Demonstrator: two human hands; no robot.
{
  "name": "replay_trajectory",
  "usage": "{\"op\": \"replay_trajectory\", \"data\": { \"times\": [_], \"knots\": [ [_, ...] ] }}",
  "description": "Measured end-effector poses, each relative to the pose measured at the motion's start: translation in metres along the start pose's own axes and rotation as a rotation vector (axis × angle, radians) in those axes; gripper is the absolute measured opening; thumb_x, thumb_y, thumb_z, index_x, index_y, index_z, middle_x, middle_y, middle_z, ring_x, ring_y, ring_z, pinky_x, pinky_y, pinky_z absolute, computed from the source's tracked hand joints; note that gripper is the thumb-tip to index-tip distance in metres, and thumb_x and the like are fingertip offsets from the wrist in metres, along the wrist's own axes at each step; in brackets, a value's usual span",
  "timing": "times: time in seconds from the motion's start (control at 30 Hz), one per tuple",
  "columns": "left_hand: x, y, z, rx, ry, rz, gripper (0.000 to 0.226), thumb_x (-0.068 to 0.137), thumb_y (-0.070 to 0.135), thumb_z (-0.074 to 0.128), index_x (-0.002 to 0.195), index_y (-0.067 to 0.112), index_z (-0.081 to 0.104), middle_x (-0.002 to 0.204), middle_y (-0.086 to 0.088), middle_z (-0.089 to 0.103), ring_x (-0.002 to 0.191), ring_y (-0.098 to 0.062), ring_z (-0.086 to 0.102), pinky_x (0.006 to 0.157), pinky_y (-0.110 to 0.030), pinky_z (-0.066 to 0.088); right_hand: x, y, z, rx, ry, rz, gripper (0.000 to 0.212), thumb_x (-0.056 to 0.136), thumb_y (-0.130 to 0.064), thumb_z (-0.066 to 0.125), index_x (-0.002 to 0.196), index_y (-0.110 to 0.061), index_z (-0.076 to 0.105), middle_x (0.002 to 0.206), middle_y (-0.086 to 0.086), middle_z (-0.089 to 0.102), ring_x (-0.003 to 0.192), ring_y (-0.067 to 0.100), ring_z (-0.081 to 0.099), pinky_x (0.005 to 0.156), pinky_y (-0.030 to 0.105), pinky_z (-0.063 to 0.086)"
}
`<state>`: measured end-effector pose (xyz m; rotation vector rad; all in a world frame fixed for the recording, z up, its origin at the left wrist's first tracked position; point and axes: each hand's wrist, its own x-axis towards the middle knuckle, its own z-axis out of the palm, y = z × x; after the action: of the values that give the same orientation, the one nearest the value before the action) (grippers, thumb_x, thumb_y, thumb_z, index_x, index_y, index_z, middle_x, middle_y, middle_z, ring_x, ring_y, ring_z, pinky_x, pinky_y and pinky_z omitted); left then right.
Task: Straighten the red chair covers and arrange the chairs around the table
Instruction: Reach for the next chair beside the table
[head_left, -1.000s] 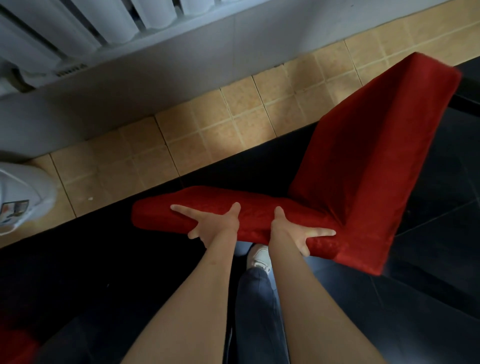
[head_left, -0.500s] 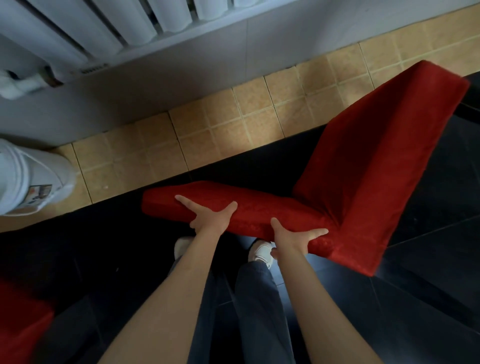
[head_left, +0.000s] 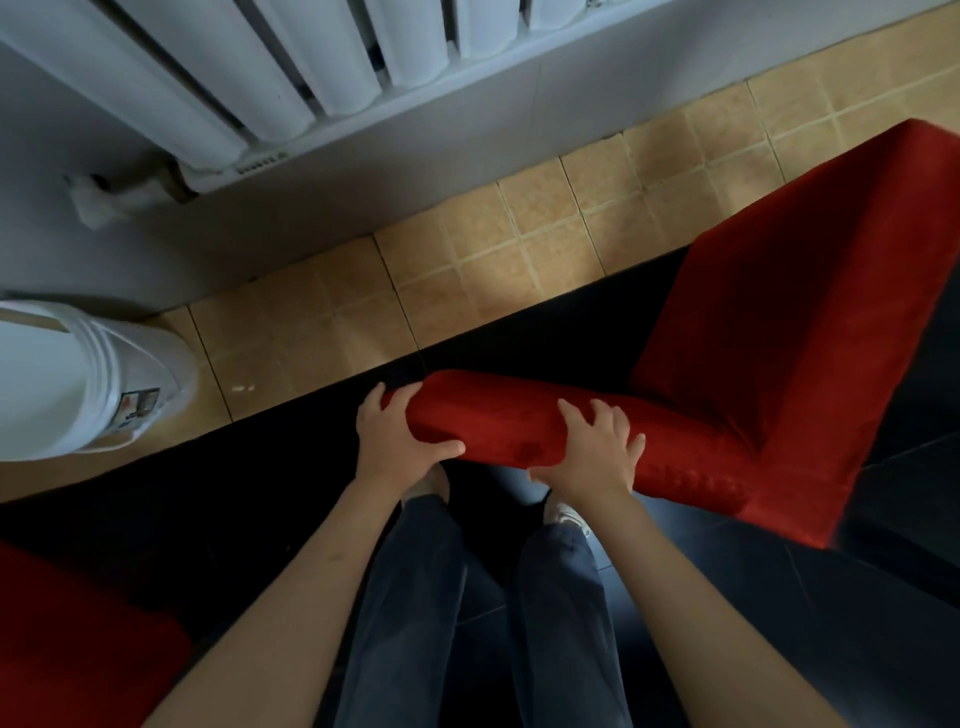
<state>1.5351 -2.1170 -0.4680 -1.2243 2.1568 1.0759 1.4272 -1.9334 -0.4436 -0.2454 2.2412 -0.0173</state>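
Note:
A chair in a red cover (head_left: 779, 338) stands right of centre, seen from above, its seat reaching up to the right and the top of its backrest (head_left: 493, 421) lying across the middle. My left hand (head_left: 395, 441) grips the left end of the backrest top, thumb in front and fingers curled round the corner. My right hand (head_left: 592, 457) holds the top edge further right, fingers curled over the red fabric. Part of a second red chair cover (head_left: 67, 639) shows at the bottom left corner.
A white bucket (head_left: 78, 384) stands at the left on the beige tiles (head_left: 519, 249). A white radiator (head_left: 291, 67) hangs on the wall at the top. The floor under me is dark, and my legs and shoes are directly below the backrest.
My hands went from lying with spread fingers on the backrest top to curling round it. The left hand slid to the left end; the view has shifted, showing more of the bucket.

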Motion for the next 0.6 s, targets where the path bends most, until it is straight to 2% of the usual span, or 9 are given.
{"op": "replay_trajectory", "data": {
  "times": [0.1, 0.27, 0.37, 0.6],
  "knots": [
    [0.009, -0.011, -0.004, 0.001, -0.046, 0.077, 0.097, 0.052, 0.041, 0.089, 0.138, 0.032, 0.044, 0.153, -0.008, 0.021, 0.140, -0.030, 0.019, 0.112, -0.049, 0.026, 0.008, -0.015, 0.012, -0.043, -0.087, -0.089, 0.111, 0.069, -0.049, 0.080, 0.153, -0.034, 0.009, 0.161, 0.006, 0.005, 0.147, 0.031, -0.007, 0.114, 0.058, -0.004],
    [0.020, -0.024, -0.003, 0.028, -0.083, 0.191, 0.098, 0.051, 0.041, 0.090, 0.137, 0.031, 0.044, 0.142, -0.001, 0.029, 0.131, -0.023, 0.029, 0.105, -0.039, 0.033, 0.022, -0.035, 0.025, -0.078, -0.082, -0.122, 0.119, 0.063, -0.055, 0.081, 0.151, -0.040, 0.003, 0.160, 0.003, 0.008, 0.147, 0.032, -0.005, 0.109, 0.067, -0.005],
    [0.024, -0.030, -0.007, 0.037, -0.118, 0.244, 0.100, 0.052, 0.040, 0.090, 0.139, 0.029, 0.042, 0.139, 0.000, 0.030, 0.129, -0.021, 0.031, 0.104, -0.039, 0.038, 0.027, -0.040, 0.031, -0.139, -0.045, -0.132, 0.121, 0.060, -0.061, 0.080, 0.151, -0.041, 0.003, 0.159, 0.003, 0.011, 0.147, 0.032, -0.001, 0.106, 0.071, -0.005],
    [0.035, -0.040, -0.015, 0.099, -0.178, 0.337, 0.100, 0.053, 0.039, 0.091, 0.139, 0.030, 0.041, 0.138, 0.000, 0.034, 0.124, -0.020, 0.043, 0.102, -0.039, 0.043, 0.031, -0.039, 0.040, -0.214, 0.037, -0.186, 0.121, 0.059, -0.062, 0.079, 0.151, -0.037, 0.005, 0.157, -0.002, 0.020, 0.147, 0.026, 0.007, 0.108, 0.067, -0.008]
  ]
}}
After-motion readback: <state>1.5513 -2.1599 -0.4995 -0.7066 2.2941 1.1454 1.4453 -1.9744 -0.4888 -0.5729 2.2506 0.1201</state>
